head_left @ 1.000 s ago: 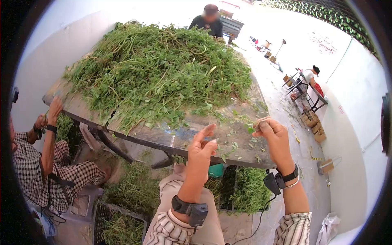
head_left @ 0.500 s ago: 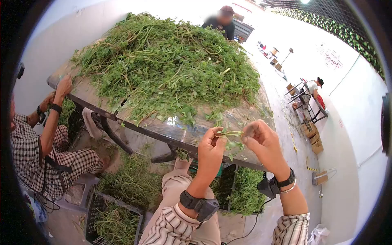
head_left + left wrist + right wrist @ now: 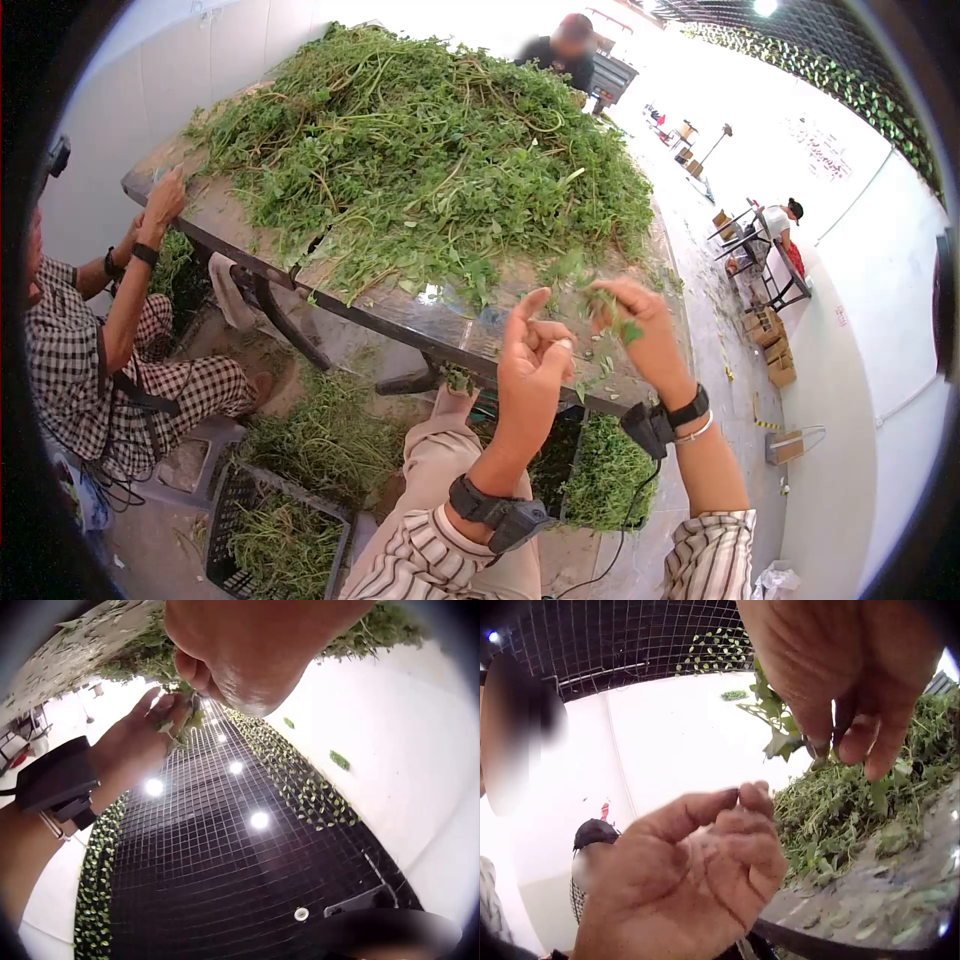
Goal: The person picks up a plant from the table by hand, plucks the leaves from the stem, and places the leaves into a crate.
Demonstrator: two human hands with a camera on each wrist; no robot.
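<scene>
The right hand pinches a green leafy sprig over the table's near edge. In the right wrist view, that hand points its fingers downward, and sprig leaves stick out beside its fingertips. Just left of it, the left hand is raised with its index finger extended and the others loosely curled. Nothing shows in this hand in the right wrist view, where its palm faces the camera. A large heap of green stems covers much of the table.
Below the table are a black crate of greens, loose stems and another pile of greens. A seated person in checked clothes works at the left. Another person is behind the heap; one more is farther right.
Half a second ago the left hand pinched the sprig between both hands; now it has let go, its index finger raised. The right hand keeps hold of greens, its fingers more closed. The head view has shifted.
</scene>
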